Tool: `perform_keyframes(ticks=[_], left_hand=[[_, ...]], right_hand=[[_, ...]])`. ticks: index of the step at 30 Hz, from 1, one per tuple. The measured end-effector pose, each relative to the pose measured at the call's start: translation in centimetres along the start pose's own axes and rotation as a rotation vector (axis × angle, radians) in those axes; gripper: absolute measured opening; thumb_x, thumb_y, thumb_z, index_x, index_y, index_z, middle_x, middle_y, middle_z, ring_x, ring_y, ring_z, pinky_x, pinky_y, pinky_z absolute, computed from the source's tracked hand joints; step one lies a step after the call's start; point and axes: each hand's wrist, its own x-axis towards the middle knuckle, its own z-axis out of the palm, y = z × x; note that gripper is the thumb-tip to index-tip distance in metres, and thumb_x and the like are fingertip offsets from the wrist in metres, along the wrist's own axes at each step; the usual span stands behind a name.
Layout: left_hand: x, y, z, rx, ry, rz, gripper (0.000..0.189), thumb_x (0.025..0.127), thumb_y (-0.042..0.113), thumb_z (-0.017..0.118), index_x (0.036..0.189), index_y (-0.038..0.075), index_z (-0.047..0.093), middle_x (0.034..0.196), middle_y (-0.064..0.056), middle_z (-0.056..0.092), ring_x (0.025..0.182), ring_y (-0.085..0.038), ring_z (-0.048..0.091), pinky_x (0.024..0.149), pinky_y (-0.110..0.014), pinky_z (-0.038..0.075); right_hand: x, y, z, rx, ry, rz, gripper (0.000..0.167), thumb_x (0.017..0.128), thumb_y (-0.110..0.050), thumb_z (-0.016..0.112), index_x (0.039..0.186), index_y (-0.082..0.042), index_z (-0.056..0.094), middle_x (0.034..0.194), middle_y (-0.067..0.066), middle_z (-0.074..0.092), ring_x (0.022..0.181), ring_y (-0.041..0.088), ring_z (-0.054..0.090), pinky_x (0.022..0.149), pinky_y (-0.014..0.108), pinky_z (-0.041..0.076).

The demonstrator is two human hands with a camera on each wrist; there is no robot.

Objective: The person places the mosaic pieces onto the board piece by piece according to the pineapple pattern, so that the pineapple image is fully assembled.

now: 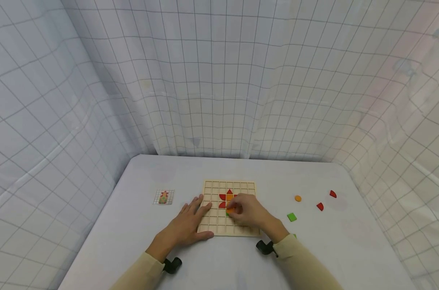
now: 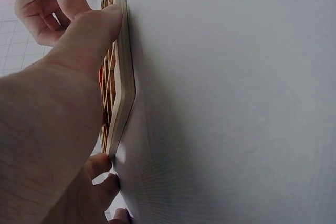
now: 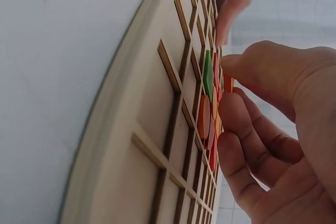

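A wooden grid board (image 1: pixel 216 229) lies on the table with red, orange and green pieces set in its cells. My right hand (image 1: pixel 246 209) is over the middle of the board, where thumb and fingertip pinch a small orange piece (image 3: pixel 228 83) close above the cells. Beneath the fingers, a green piece (image 3: pixel 208 74) and an orange piece (image 3: pixel 205 116) sit in the grid. A red triangle (image 1: pixel 229 191) tops the group, above an orange square (image 1: pixel 229 197). My left hand (image 1: pixel 187 221) rests along the board's left side, fingers spread, with its thumb (image 2: pixel 113 19) at the front edge.
To the left lies a small pattern card (image 1: pixel 164 197) with a gridded picture. Loose pieces are scattered at the right: an orange disc (image 1: pixel 298 198), a green square (image 1: pixel 292 217) and two red quarter circles (image 1: pixel 320 206). Another green piece shows partly beside the right sleeve. Checked curtains surround the table.
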Motion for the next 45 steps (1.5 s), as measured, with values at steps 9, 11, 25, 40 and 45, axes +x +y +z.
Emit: perform_keyframes(ticks=[9,11,25,40,45], left_hand=[[-0.4,0.0,-0.3,0.008,0.005,0.02,0.102,0.104,0.066,0.081,0.181,0.011,0.042,0.193,-0.028,0.023,0.179,-0.053,0.027,0.142,-0.074,0.03],[-0.4,0.0,-0.3,0.009,0.006,0.023,0.102,0.105,0.066,0.081,0.181,0.011,0.042,0.193,-0.029,0.023,0.179,-0.053,0.028,0.142,-0.074,0.03],[-0.5,0.2,-0.3,0.014,0.005,0.027,0.101,0.105,0.064,0.082,0.181,0.01,0.042,0.192,-0.029,0.024,0.178,-0.053,0.029,0.141,-0.075,0.032],[-0.1,0.1,-0.4,0.037,-0.007,0.026,0.101,0.106,0.066,0.079,0.181,0.011,0.041,0.192,-0.029,0.023,0.179,-0.053,0.028,0.141,-0.074,0.032],[0.2,0.2,-0.6,0.038,0.014,0.031,0.097,0.105,0.063,0.082,0.178,0.009,0.047,0.19,-0.03,0.029,0.176,-0.054,0.035,0.139,-0.077,0.034]], right_hand=[[0.7,-0.6,1.0,-0.052,-0.028,-0.005,0.006,0.103,-0.012,0.09,0.109,-0.013,0.091,0.102,0.0,0.078,0.082,0.006,0.059,0.072,0.019,0.052],[0.7,-0.7,1.2,-0.045,-0.039,0.001,0.005,0.104,-0.013,0.09,0.109,-0.013,0.092,0.102,-0.001,0.079,0.082,0.008,0.061,0.072,0.018,0.052],[0.8,-0.8,1.4,-0.055,-0.033,-0.018,0.006,0.104,-0.013,0.09,0.107,-0.017,0.094,0.111,0.0,0.08,0.091,0.009,0.065,0.079,0.021,0.056],[1.7,-1.3,2.0,-0.022,-0.03,0.06,0.006,0.104,-0.015,0.091,0.107,-0.018,0.095,0.106,-0.005,0.081,0.092,0.004,0.066,0.08,0.023,0.055],[1.5,-1.0,1.9,-0.049,-0.036,0.009,0.006,0.104,-0.016,0.091,0.109,-0.018,0.095,0.106,-0.004,0.079,0.087,0.003,0.061,0.079,0.022,0.054]])
